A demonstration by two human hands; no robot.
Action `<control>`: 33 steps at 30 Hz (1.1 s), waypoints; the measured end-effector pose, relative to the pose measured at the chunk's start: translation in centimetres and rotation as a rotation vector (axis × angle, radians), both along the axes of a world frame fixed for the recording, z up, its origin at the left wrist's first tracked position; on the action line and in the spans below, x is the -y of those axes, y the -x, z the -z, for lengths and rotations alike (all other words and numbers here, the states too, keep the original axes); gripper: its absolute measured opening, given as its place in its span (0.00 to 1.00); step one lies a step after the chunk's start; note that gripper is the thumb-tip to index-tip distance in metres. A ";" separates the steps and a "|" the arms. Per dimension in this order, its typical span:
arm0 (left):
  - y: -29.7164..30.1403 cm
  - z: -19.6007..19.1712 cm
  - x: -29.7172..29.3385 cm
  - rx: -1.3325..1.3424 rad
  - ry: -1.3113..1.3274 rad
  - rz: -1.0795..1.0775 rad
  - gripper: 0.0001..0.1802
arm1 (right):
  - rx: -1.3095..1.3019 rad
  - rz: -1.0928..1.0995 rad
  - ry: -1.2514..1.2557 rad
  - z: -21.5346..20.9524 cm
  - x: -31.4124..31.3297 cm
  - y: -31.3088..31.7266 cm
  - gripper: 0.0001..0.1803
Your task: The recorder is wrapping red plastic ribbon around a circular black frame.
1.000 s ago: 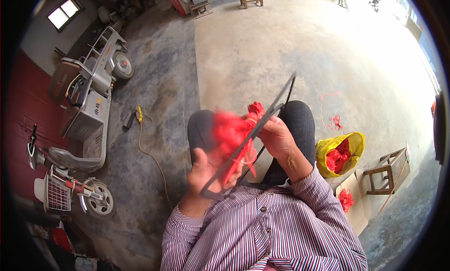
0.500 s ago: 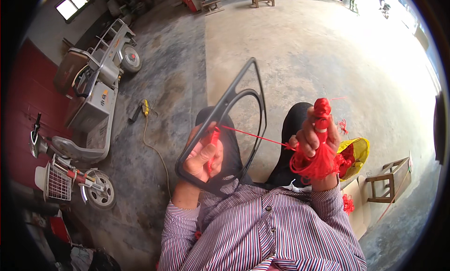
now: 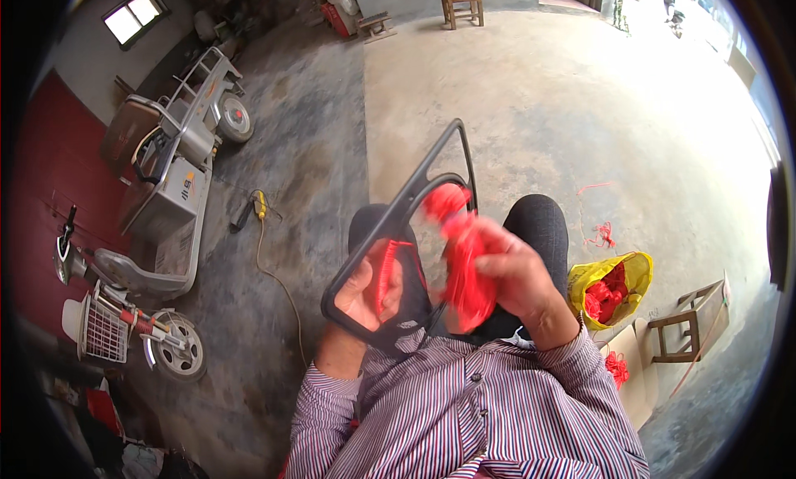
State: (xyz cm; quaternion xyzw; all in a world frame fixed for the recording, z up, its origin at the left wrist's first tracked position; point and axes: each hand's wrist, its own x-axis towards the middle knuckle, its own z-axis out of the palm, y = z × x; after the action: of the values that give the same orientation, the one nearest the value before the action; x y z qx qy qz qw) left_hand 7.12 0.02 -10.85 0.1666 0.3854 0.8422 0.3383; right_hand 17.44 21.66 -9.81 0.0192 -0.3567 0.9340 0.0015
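My left hand [image 3: 358, 295] is closed around a dark, thin frame [image 3: 398, 207] with a rounded inner opening, tilted up over my lap. Red cord is wound in tight turns into a narrow coil [image 3: 385, 273] by the fingers of that hand. My right hand [image 3: 521, 268] grips a loose hank of red cord [image 3: 469, 276], its bunched upper end blurred by motion. The hank overlaps the right part of the frame; whether it passes through the opening, I cannot tell. My knees in dark trousers are below both hands.
To my right stands a yellow bag [image 3: 640, 290] of red cord, near a small wooden stool [image 3: 676, 334]. Loose red strands [image 3: 603, 234] lie on the concrete floor. At left are a grey cargo tricycle [image 3: 178, 201] and a yellow-ended cable [image 3: 261, 205]. Another stool [image 3: 462, 11] stands far ahead.
My right hand has swung left and inward with the red hank, from out by the bag to against the frame. The cord stretched between the hands has gone slack. The left hand barely shifted.
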 end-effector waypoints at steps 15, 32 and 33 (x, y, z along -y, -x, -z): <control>-1.3 0.3 -2.0 0.188 -0.116 0.063 0.24 | -0.075 0.072 -0.175 5.3 -0.9 3.2 0.15; -0.6 -0.7 -1.0 -0.021 -0.007 0.179 0.34 | -0.085 0.304 0.047 4.9 -2.0 0.5 0.23; -0.4 -1.1 -1.1 -0.063 0.012 0.184 0.31 | -0.134 0.370 0.163 2.5 -1.6 0.3 0.24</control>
State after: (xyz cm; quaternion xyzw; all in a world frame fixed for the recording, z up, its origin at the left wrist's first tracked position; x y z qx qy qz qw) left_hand 7.49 1.08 -9.78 0.2257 0.3840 0.7997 0.4027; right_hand 17.18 23.26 -12.27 0.0153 -0.2764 0.9403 0.1981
